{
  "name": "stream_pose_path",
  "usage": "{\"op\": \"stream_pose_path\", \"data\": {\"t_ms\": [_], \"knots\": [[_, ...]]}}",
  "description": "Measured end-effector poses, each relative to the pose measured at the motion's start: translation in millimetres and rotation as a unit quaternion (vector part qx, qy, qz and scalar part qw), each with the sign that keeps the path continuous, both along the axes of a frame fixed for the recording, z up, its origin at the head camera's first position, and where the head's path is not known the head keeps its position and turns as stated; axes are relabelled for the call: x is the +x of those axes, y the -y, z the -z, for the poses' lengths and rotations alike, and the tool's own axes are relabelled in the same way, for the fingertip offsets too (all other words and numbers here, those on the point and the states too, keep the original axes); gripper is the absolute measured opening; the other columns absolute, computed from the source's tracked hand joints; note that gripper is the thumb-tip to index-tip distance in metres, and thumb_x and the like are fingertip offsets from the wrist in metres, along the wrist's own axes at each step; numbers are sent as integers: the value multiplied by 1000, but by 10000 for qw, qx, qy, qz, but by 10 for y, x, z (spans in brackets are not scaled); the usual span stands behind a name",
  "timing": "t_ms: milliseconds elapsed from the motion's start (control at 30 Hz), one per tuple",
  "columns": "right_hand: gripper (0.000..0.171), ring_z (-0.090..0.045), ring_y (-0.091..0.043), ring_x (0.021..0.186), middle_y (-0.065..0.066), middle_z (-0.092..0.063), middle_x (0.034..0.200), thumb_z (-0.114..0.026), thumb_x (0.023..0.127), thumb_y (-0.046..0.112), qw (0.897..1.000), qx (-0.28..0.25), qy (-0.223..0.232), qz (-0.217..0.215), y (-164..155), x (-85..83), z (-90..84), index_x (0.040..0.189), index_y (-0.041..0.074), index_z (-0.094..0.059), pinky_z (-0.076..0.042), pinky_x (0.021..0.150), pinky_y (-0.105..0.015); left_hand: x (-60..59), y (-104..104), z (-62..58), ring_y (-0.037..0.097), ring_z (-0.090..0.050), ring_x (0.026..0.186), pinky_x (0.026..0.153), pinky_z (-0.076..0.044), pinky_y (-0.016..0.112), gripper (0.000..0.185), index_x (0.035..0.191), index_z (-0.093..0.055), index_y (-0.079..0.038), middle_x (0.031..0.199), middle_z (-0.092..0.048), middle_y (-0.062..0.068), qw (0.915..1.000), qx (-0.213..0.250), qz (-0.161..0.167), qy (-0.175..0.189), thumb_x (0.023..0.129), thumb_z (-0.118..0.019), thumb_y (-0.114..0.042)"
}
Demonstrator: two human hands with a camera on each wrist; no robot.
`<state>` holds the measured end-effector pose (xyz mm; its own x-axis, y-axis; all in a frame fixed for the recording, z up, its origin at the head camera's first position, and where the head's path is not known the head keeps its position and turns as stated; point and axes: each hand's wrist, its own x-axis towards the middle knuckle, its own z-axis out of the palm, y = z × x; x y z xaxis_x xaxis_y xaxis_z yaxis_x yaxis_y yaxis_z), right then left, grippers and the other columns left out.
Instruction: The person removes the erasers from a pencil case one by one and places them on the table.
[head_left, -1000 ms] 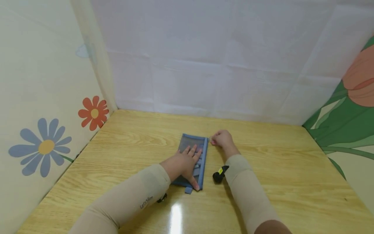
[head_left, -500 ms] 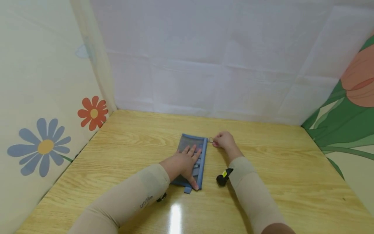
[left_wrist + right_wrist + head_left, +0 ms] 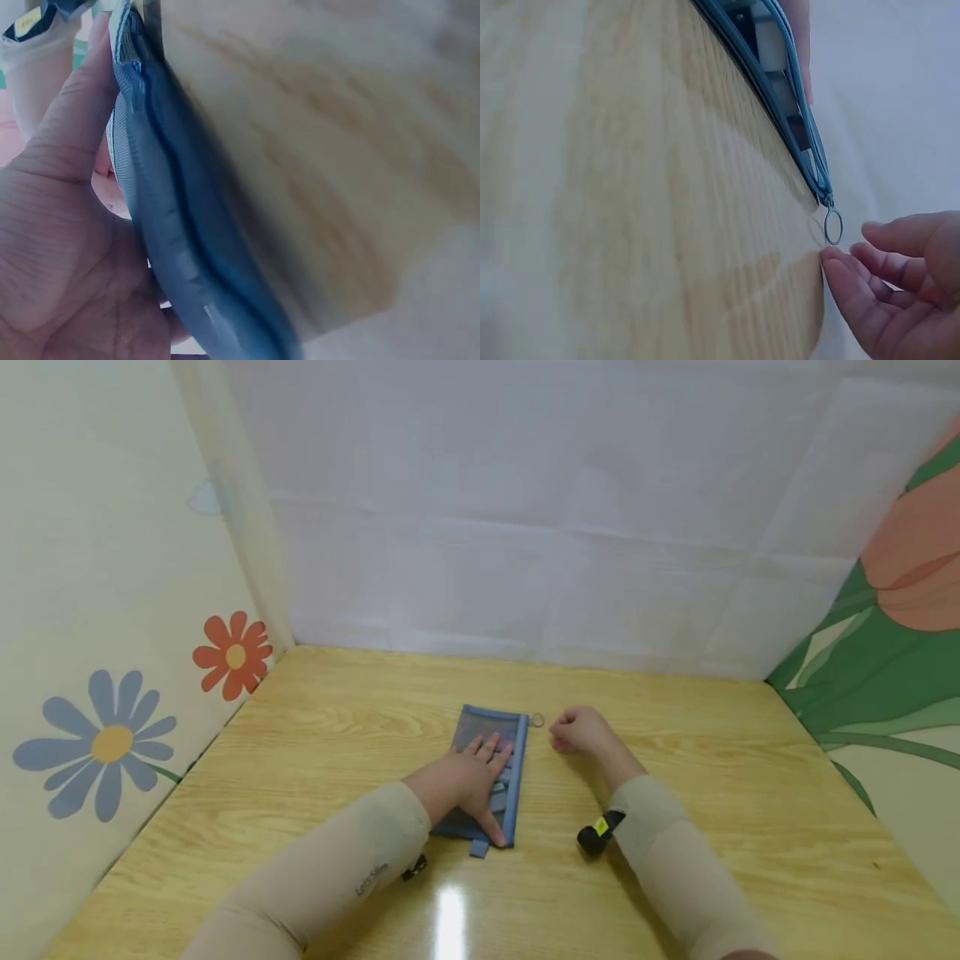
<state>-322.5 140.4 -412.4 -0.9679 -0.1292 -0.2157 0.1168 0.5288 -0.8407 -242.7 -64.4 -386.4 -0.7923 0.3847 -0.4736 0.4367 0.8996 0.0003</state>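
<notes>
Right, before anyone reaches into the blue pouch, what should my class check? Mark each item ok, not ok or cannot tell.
1. Pouch lying on the table: ok.
2. Left hand on the pouch: ok, spread across its top.
3. Pouch mouth open: ok, it gapes in the right wrist view.
4. Right hand free of the ring: ok, holding nothing.
5. Right hand at the mouth: not ok, it is beyond the ring.
6. Contents identified: cannot tell, partly hidden.
</notes>
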Motion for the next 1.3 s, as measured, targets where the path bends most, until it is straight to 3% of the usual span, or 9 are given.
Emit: {"op": "stream_pose_path", "data": {"t_ms": [233, 533, 767, 967, 1100, 1300], "knots": [[11, -61, -15, 65, -10, -63, 73, -58, 86, 5, 9965, 481, -310, -603, -26, 148, -44, 82, -5, -60, -53, 63, -29, -27, 6, -35, 34, -2, 138, 107, -16, 53, 132, 148, 3, -21, 153, 7, 9, 10000, -48, 77, 7, 48, -60, -81], [10, -61, -16, 69, -6, -63, 76, -63, 85, 11, 9903, 760, -257, -1137, -16, 343, -117, 82, 2, -62, -52, 65, -29, -33, -46, -9, 32, -6, 138, 106, -21, 52, 119, 148, -1, -22, 153, 2, 9, 9998, -23, -177, -102, 57, -39, -88], [11, -61, -16, 70, -7, -63, 77, -61, 86, 13, 9891, 689, -269, -1270, 12, 453, -185, 83, 3, -62, -52, 66, -30, 15, -96, 9, 34, -17, 136, 102, -30, 50, 109, 148, -11, -19, 152, -8, 12, 9985, 14, -313, -453, 65, -43, -83], [12, -60, -15, 70, -5, -63, 76, -60, 88, 13, 9882, 622, -320, -1361, -20, 502, -177, 83, 2, -62, -52, 65, -30, 112, -116, 31, 37, -20, 134, 99, -33, 52, 109, 148, -14, -19, 151, -12, 13, 9966, 181, -471, -651, 64, -43, -83], [12, -59, -14, 68, -4, -62, 74, -61, 87, 13, 9881, 563, -346, -1389, -35, 514, -159, 83, 2, -62, -51, 64, -30, 169, -133, 47, 40, -18, 134, 94, -36, 56, 111, 148, -14, -20, 152, -11, 12, 9956, 242, -623, -659, 63, -46, -83], [11, -59, -14, 69, -7, -62, 77, -60, 87, 12, 9891, 491, -262, -1364, -22, 531, -177, 84, 2, -62, -52, 66, -31, 175, -159, 40, 42, -18, 133, 93, -37, 57, 99, 148, -16, -19, 151, -12, 14, 9951, 311, -727, -588, 72, -55, -70]]}}
